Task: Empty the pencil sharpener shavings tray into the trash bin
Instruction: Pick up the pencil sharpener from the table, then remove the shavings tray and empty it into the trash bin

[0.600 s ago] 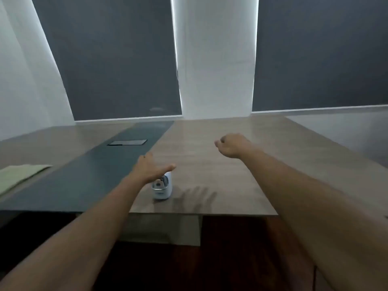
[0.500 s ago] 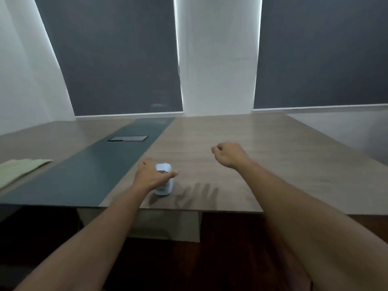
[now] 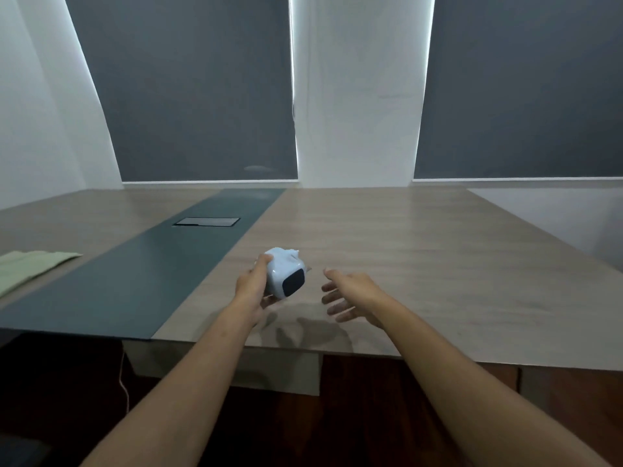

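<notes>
A pale green cloth, cut off by the frame's left edge, lies at the far left of the tabletop. Beside it a dark teal strip runs away from the near edge toward the shaded windows, with a flush rectangular hatch set into it. Right of the strip, a person's left hand grips a small white pencil sharpener, raised above the wood near the front edge, thumb along its left side and fingers curled underneath, mostly hidden. The sharpener is tipped over, its long axis slanting from upper left to lower right, and a dark rounded panel faces the lower right, toward the other hand. Whether that panel is the shavings tray is hard to make out. The right hand hangs just beside it, open and empty, fingers spread toward the sharpener without touching. Both forearms are cut off by the bottom of the frame.
</notes>
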The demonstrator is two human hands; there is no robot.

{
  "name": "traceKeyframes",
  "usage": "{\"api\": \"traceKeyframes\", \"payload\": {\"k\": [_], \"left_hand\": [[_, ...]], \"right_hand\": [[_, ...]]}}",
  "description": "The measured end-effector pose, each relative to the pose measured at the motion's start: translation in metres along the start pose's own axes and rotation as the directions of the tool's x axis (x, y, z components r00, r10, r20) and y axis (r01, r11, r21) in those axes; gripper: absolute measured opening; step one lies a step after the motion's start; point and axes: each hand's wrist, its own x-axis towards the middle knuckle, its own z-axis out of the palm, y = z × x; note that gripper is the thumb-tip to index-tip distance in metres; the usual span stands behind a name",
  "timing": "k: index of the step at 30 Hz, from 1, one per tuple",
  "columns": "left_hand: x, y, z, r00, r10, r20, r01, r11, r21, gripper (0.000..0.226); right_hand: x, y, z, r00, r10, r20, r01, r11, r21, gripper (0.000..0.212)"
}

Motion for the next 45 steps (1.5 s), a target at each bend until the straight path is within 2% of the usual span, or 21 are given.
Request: {"api": "traceKeyframes", "payload": {"k": [3,5,9,12,17,20,24,27,30,32,36,41,45], "left_hand": [[-0.004,0.003,0.020,0.995,-0.048,0.084,0.050,0.998,-0.027,0.028],[-0.007,0.003,0.031,0.990,-0.048,0.131,0.050,0.999,-0.015,0.032],[-0.011,0.002,0.049,0.978,-0.007,0.209,0.004,1.000,0.014,0.037],[-0.014,0.001,0.057,0.968,0.037,0.247,-0.045,0.999,0.027,0.033],[-0.015,-0.003,0.066,0.940,0.102,0.325,-0.134,0.988,0.078,0.034],[-0.017,-0.007,0.072,0.921,0.141,0.363,-0.183,0.980,0.084,0.030],[-0.021,-0.013,0.082,0.897,0.171,0.408,-0.229,0.968,0.098,0.045],[-0.023,-0.017,0.084,0.896,0.219,0.387,-0.275,0.957,0.093,0.046],[-0.024,-0.021,0.082,0.897,0.242,0.369,-0.305,0.944,0.123,0.039],[-0.024,-0.024,0.082,0.899,0.268,0.347,-0.340,0.926,0.166,0.042],[-0.026,-0.036,0.087,0.873,0.396,0.285,-0.479,0.808,0.342,0.054],[-0.031,-0.055,0.094,0.844,0.438,0.310,-0.536,0.699,0.474,0.053],[-0.033,-0.062,0.096,0.832,0.451,0.323,-0.554,0.650,0.520,0.056]], "right_hand": [[-0.003,-0.004,0.001,0.988,0.083,0.130,-0.102,0.984,0.147,0.069],[-0.002,-0.007,0.001,0.990,0.067,0.127,-0.095,0.968,0.231,0.075],[0.001,-0.011,-0.007,0.997,0.067,0.035,-0.075,0.917,0.391,0.068],[0.003,-0.007,-0.018,0.995,0.085,0.042,-0.095,0.878,0.469,0.064],[0.000,0.008,-0.040,0.999,0.026,0.040,-0.042,0.867,0.497,0.049],[-0.001,0.016,-0.050,1.000,-0.003,-0.023,0.015,0.852,0.523,0.042],[-0.001,0.027,-0.060,0.989,0.021,-0.143,0.060,0.841,0.537,0.046],[-0.001,0.037,-0.074,0.974,0.041,-0.223,0.102,0.801,0.590,0.047],[-0.003,0.049,-0.092,0.963,0.030,-0.268,0.152,0.760,0.632,0.029],[-0.006,0.057,-0.105,0.956,0.014,-0.294,0.187,0.742,0.644,0.021],[-0.013,0.075,-0.124,0.940,-0.025,-0.339,0.254,0.714,0.652,0.008],[-0.024,0.087,-0.134,0.917,-0.046,-0.397,0.292,0.754,0.589,0.040],[-0.045,0.095,-0.146,0.894,-0.117,-0.433,0.327,0.831,0.450,0.047]]}}
